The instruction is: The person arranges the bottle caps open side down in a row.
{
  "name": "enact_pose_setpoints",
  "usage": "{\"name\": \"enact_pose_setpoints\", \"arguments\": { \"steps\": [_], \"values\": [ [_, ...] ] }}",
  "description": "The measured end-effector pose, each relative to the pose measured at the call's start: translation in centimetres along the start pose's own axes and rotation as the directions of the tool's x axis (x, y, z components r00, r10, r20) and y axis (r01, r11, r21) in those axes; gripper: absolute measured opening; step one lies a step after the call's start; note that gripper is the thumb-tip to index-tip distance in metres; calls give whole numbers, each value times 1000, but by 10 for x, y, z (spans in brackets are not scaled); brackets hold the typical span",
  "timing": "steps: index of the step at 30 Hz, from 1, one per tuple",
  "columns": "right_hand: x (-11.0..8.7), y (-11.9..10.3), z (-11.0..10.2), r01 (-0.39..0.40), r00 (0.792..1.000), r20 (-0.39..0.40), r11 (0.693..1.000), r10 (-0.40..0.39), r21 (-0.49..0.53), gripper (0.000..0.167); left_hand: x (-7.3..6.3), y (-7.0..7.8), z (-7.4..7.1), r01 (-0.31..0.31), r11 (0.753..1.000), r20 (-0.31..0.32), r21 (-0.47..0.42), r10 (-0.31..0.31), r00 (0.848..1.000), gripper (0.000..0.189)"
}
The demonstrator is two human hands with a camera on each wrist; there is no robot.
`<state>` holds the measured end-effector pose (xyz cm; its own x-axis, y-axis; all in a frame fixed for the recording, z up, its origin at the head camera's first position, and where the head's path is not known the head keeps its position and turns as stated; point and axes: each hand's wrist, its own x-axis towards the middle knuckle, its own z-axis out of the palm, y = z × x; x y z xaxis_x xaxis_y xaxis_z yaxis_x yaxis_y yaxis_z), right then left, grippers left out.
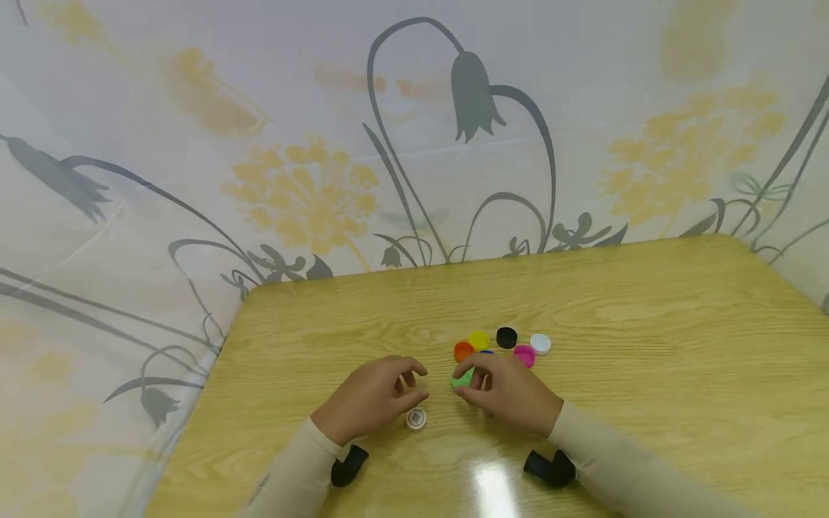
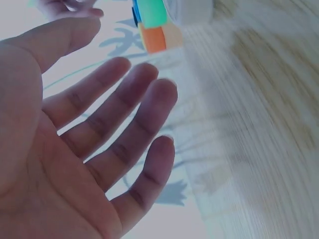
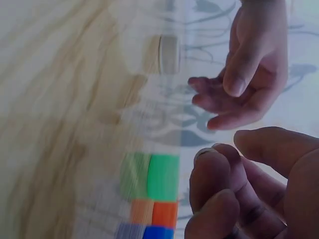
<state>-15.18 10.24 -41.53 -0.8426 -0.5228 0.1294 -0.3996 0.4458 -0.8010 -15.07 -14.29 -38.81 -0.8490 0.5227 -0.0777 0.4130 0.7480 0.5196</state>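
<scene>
My left hand (image 1: 378, 394) hovers over the table with fingers loosely bent and nothing between them. Just below its thumb lies a small round white cap (image 1: 417, 419) with a greyish centre, also visible in the right wrist view (image 3: 170, 55). My right hand (image 1: 512, 394) is held near a green cap (image 1: 458, 382), overlapping it in the head view. The right wrist view has its fingers (image 3: 212, 174) relaxed and holding nothing, with the green cap standing apart from them. Behind are an orange cap (image 1: 463, 350) and a blue cap (image 1: 487, 352), the latter mostly hidden.
Beyond the right hand lie a yellow cap (image 1: 479, 339), a black cap (image 1: 507, 337), a pink cap (image 1: 526, 355) and a white cap (image 1: 540, 344). The wooden table (image 1: 311, 324) meets a flower-patterned curtain (image 1: 421, 144). Black wrist pieces (image 1: 350, 466) sit under both wrists.
</scene>
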Motion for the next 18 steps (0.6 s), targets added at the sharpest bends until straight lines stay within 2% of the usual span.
{"name": "enact_pose_setpoints", "arguments": {
  "steps": [5,10,18],
  "values": [
    [-1,10,-10,-27,1000,-1,999,28,19,19,10,7,6,-26,999,-18,36,27,999,32],
    [-1,13,-13,-67,997,28,998,66,18,27,17,11,10,-16,997,-20,73,17,1000,34],
    [-1,15,-11,-88,994,59,996,89,-9,34,30,17,17,-12,993,-20,120,15,1000,35]
  ]
}}
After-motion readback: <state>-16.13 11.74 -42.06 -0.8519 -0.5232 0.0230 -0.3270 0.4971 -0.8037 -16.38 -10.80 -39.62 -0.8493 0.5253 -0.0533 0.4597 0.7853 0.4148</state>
